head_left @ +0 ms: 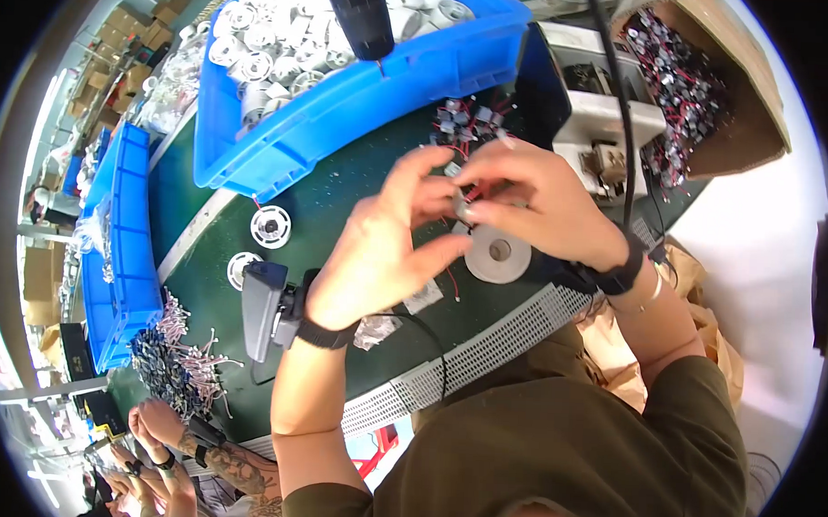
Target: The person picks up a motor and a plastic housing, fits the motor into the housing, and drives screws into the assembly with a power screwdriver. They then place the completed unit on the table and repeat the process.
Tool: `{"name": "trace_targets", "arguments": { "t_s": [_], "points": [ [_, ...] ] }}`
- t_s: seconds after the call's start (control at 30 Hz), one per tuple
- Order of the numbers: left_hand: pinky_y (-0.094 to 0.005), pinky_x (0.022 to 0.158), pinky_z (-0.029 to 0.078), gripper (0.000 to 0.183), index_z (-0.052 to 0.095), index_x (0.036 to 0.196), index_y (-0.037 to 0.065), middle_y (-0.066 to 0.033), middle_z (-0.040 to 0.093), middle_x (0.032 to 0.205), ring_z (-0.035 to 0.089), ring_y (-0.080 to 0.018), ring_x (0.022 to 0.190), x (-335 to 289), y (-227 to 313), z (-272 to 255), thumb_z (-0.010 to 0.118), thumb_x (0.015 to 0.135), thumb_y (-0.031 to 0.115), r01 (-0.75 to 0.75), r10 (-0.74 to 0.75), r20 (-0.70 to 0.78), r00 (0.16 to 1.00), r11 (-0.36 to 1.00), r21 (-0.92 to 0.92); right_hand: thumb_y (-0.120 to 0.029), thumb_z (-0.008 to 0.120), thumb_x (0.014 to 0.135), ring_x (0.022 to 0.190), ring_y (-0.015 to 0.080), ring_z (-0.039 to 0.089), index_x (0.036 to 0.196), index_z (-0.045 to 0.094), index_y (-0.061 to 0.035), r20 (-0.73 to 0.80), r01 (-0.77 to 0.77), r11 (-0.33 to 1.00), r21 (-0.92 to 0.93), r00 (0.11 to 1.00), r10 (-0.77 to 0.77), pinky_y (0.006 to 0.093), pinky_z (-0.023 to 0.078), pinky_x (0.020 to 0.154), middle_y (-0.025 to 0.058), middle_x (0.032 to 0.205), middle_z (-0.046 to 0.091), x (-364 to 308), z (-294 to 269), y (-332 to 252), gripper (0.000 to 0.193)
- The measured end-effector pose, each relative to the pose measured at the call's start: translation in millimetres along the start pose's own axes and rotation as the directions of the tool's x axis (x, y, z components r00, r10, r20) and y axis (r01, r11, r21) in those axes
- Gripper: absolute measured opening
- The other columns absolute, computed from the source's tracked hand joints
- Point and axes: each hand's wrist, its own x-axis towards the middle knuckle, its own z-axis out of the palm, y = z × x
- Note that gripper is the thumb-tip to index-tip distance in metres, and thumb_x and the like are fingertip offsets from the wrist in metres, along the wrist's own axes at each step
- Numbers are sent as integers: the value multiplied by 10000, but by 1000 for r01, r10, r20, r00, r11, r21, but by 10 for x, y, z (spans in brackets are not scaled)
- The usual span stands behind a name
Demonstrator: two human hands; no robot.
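My right hand pinches a small pale part between thumb and fingers, with red wire showing beside it. Facing it, my left hand has its thumb stretched away from its bent fingers; motion smears the fingertips, and contact with the part cannot be made out. Just below the right hand lies a white round disc with a hole in its middle. Beyond both hands sits a small heap of dark switch-like parts with red wires. A loose red wire lies below the left thumb.
A blue bin of white housings stands at the back, under a hanging black power screwdriver. Two white ring-shaped parts lie left. A metal fixture and a carton of wired parts stand right. Another person's hands are lower left.
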Motion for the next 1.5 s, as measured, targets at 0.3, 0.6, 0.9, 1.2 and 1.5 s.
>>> {"name": "trace_targets", "arguments": {
  "t_s": [0.3, 0.6, 0.9, 1.2, 1.5],
  "points": [
    [-383, 698, 508, 239, 664, 974, 41, -168, 664, 868, 652, -318, 815, 915, -211, -1806, 610, 782, 171, 215, 360, -378, 853, 417, 883, 97, 611, 765, 986, 173, 572, 1050, 539, 27, -139, -118, 884, 453, 970, 201, 290, 492, 835, 127, 1082, 558, -69, -49, -69, 303],
    [-418, 697, 508, 482, 676, 836, 4, -236, 650, 825, 643, -359, 795, 1761, -1592, -2500, 667, 520, 368, 14, -218, 52, 974, 291, 957, 75, 632, 761, 944, 147, 583, 1033, 548, 24, -125, -165, 912, 376, 966, 227, 274, 486, 812, 102, 1043, 574, -93, -48, -137, 289],
    [-332, 735, 491, 505, 615, 1034, -41, -175, 637, 907, 618, -262, 805, 801, -192, -1675, 773, 637, 228, 109, 396, -442, 805, 634, 766, 30, 655, 772, 931, 125, 576, 1035, 569, 1, -224, -111, 940, 323, 956, 190, 251, 493, 785, 80, 1064, 572, -473, -103, -104, 278],
    [-377, 843, 479, 581, 571, 1099, -3, -170, 598, 1052, 593, -322, 965, -187, -289, 593, 804, 572, 70, -257, 377, -199, 905, 854, 452, 50, 636, 790, 911, 133, 592, 1067, 543, 38, -308, -47, 954, 296, 941, 142, 263, 503, 791, 88, 1054, 581, -489, -135, -3, 292],
    [-400, 899, 439, 669, 502, 1164, -2, -192, 553, 1097, 538, -347, 1048, -213, -368, 810, 812, 582, 108, -211, 327, -256, 910, 895, 394, 50, 629, 780, 927, 121, 573, 1039, 590, -7, -123, -141, 988, 63, 981, 147, 252, 496, 806, 45, 1049, 553, -638, -44, 39, 268]
  ]
}}
